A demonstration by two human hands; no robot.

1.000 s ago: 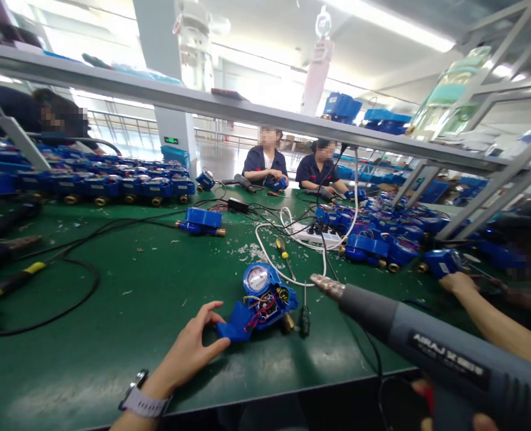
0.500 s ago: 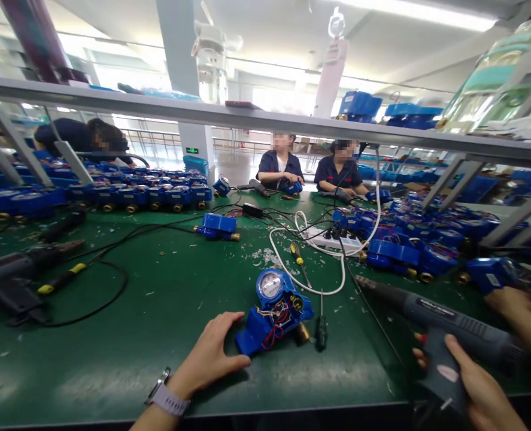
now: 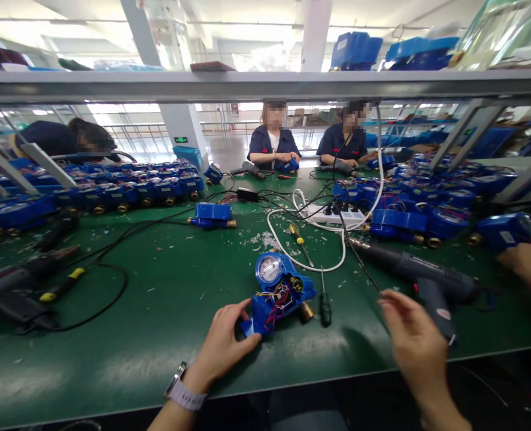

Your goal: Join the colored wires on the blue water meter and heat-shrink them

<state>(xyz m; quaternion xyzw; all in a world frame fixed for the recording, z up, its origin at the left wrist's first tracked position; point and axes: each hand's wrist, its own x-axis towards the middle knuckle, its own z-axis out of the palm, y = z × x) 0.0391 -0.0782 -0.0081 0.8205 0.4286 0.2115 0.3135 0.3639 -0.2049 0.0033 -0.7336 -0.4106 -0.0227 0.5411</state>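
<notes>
Head view: blue meter [image 3: 281, 296] lies between left hand [image 3: 224, 336], clasping it, and right hand [image 3: 414, 338], hold unclear.

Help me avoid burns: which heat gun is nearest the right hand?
The rightmost heat gun, beside the right hand; the leftmost heat gun and the background pair lie farther.

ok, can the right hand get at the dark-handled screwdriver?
Likely yes: only green tabletop shows between the right hand and the dark-handled screwdriver, though the fingertips seem to meet a black cable.

The head camera looks down and toward twelve o'clock, near the six o'clock edge of the counter [image 3: 166, 293].
</notes>
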